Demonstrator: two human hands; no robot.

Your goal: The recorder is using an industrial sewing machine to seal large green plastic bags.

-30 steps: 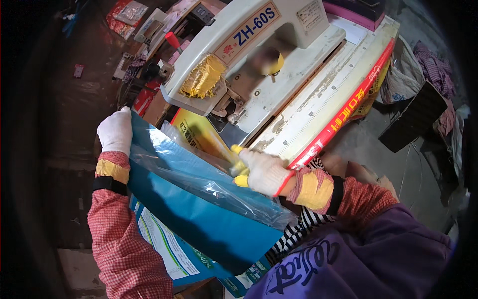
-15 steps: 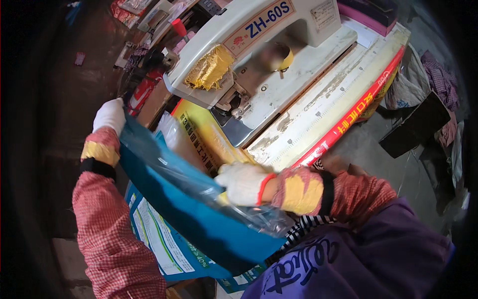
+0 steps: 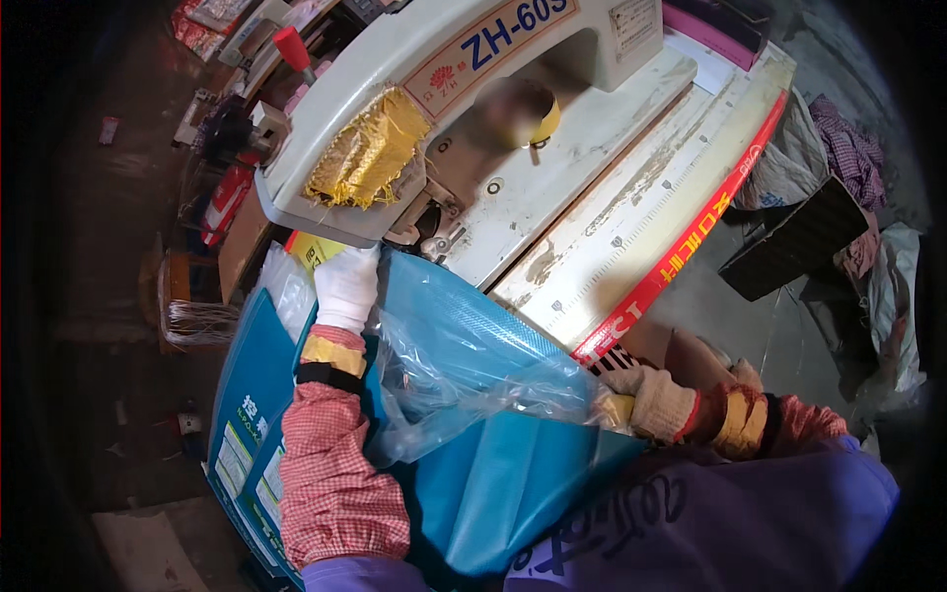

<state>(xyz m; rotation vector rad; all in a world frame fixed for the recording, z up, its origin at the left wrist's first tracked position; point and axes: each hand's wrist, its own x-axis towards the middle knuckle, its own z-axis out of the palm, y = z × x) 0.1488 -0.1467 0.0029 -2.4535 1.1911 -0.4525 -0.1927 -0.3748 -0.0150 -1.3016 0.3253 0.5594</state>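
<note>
A blue woven sack with a clear plastic liner spreads across my front, its upper part lying against the bed of a white industrial sewing machine. My left hand, in a white glove, is closed on the sack's edge just below the machine head; its fingertips are partly hidden there. At the right end of the sack's mouth, my gloved right hand grips the sack and liner edge. Yellow tape wraps both sleeves. More printed blue sacks lie under my left forearm.
A white work surface with a red printed front strip runs along the machine. Yellow frayed cloth covers part of the machine head. A dark cardboard piece and cloths lie at right; a red-topped thread stand rises behind the machine.
My left hand has moved right and down, bringing the sack's edge to the machine head. My right hand has moved right, to the other end of the sack's mouth. The liner is spread out.
</note>
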